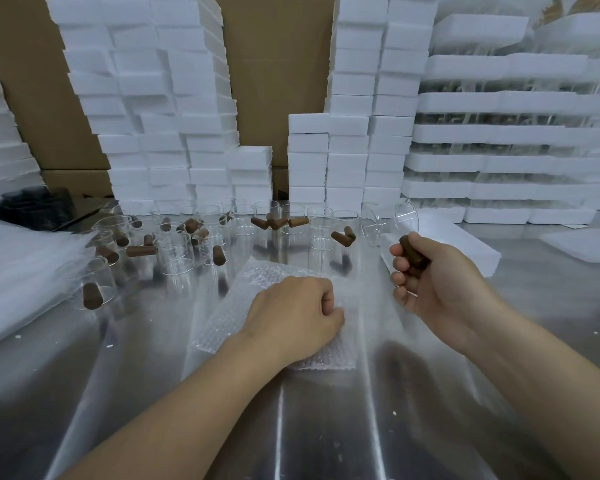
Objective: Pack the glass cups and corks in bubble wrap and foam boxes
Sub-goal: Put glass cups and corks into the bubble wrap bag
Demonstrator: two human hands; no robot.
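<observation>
A sheet of bubble wrap (229,317) lies on the metal table (118,393) in front of me. My left hand (291,317) rests on it with fingers curled, pinching the wrap near its right edge. My right hand (437,275) hovers to the right and grips a dark brown cork (413,254). Several clear glass cups (174,251) stand behind the wrap, with brown corks (274,223) on and among them. Two cups (373,226) lie tipped over by an open foam box (465,244).
Tall stacks of white foam boxes (174,133) line the back, with cardboard (278,64) behind. Foam trays (499,133) holding glassware are stacked at the right. A pile of bubble wrap (18,265) sits at the left, and a foam lid (582,244) lies at the far right.
</observation>
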